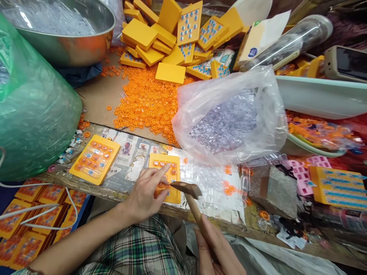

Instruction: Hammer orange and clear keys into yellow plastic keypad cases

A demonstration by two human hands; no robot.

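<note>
My right hand (215,248) is closed around the wooden handle of a hammer (187,190). The hammer's dark metal head is over the right part of a yellow plastic panel (177,168) at the front of the bench. On that panel sit orange rings with clear covers in rows. My left hand (149,189) rests on the panel's left side, fingers apart, thumb and fingertips close to the hammer head. Its fingers partly hide the lower rows. To the left lies a second yellow panel (94,160), fitted with orange rings and long clear covers.
Loose orange rings (146,103) spread behind the panels, below a heap of yellow panels (140,34). A plastic bag of clear pieces (226,118) stands at the right. A green bag (37,114) and metal bowl (83,46) are left. A stone block (275,187) sits right.
</note>
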